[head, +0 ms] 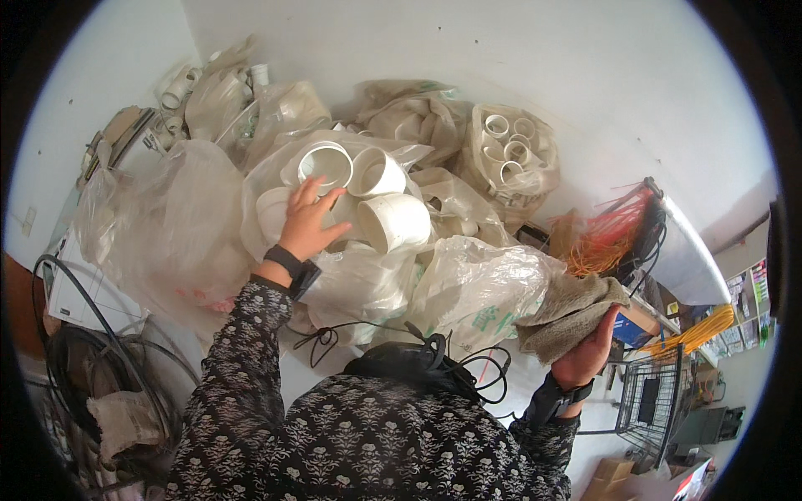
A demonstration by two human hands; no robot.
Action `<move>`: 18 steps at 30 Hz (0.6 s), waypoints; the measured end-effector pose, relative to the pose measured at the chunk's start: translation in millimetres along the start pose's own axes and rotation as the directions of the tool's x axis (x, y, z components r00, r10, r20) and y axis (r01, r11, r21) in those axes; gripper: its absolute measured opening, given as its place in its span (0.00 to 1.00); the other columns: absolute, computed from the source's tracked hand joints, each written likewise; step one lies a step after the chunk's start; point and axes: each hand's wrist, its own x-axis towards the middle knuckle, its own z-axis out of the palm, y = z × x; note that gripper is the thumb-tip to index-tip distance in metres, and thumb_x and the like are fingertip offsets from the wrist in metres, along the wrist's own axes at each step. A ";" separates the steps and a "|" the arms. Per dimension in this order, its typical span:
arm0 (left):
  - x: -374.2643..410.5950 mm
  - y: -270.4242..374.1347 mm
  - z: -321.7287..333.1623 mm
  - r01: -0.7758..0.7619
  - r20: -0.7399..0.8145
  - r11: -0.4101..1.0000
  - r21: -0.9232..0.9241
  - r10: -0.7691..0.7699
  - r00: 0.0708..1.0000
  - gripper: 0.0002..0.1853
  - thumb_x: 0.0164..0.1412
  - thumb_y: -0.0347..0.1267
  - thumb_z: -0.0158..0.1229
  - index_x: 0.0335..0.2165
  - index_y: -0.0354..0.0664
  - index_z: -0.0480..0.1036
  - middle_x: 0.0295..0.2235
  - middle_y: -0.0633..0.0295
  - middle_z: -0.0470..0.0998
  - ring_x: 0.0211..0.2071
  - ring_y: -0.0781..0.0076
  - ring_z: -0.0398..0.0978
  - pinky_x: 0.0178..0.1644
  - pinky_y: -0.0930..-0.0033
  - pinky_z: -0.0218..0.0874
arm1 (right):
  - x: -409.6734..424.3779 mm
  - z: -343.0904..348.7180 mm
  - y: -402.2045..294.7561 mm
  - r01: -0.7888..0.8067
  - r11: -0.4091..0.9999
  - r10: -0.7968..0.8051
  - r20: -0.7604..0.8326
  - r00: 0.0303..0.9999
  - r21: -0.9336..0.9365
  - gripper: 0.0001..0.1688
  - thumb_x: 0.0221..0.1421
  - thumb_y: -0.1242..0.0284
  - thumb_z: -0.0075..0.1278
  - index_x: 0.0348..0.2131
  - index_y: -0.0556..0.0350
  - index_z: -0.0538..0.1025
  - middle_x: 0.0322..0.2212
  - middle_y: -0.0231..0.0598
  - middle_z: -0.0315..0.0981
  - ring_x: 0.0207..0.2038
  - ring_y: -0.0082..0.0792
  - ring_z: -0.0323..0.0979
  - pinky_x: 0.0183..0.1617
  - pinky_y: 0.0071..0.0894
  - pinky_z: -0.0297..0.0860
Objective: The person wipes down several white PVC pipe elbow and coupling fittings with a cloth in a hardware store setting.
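Note:
My left hand [311, 219], its fingers spread, is over an open plastic bag of white plastic pipe fittings. Its fingertips are at the lower rim of a round pipe fitting [325, 164]; whether they touch it I cannot tell. Just right of the hand lie a pipe elbow [396, 220] and another white fitting [378, 172]. A folded grey-brown cloth [573, 313] is held in my right hand [586, 354], off to the right beside a clear plastic bag [482, 282] with green printing.
More bags of fittings are heaped against the white wall, one of them with several short pipes [517, 150]. Black hoses [94, 351] coil at the lower left. At the right are orange-red strands [611, 238], a yellow coil [695, 329] and a black wire basket [648, 391].

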 end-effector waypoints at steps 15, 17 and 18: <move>137.2 -88.4 98.3 0.743 0.500 0.166 -0.648 -0.642 0.581 0.33 0.50 0.51 0.56 0.42 0.30 0.69 0.33 0.53 0.73 0.32 0.63 0.71 0.35 0.64 0.62 | -19.4 -37.4 -21.0 0.132 0.976 -0.153 0.115 0.981 0.173 0.29 0.59 0.51 0.34 0.55 0.42 0.62 0.52 0.36 0.62 0.52 0.41 0.63 0.55 0.51 0.60; 148.5 -115.5 124.4 0.744 0.460 0.141 -0.654 -0.706 0.538 0.38 0.49 0.59 0.51 0.39 0.31 0.71 0.31 0.55 0.73 0.28 0.62 0.70 0.30 0.64 0.62 | -25.4 -55.9 -25.2 0.171 0.970 -0.178 0.027 0.984 0.173 0.32 0.58 0.47 0.34 0.56 0.42 0.60 0.54 0.36 0.59 0.53 0.43 0.61 0.58 0.50 0.57; 153.8 -117.8 143.8 0.706 0.456 0.072 -0.705 -0.716 0.529 0.38 0.49 0.59 0.51 0.40 0.31 0.71 0.31 0.55 0.73 0.29 0.62 0.71 0.32 0.64 0.62 | -28.3 -54.1 -30.0 0.192 0.968 -0.216 0.151 0.965 0.161 0.32 0.59 0.48 0.33 0.56 0.44 0.59 0.54 0.36 0.58 0.54 0.42 0.60 0.58 0.50 0.57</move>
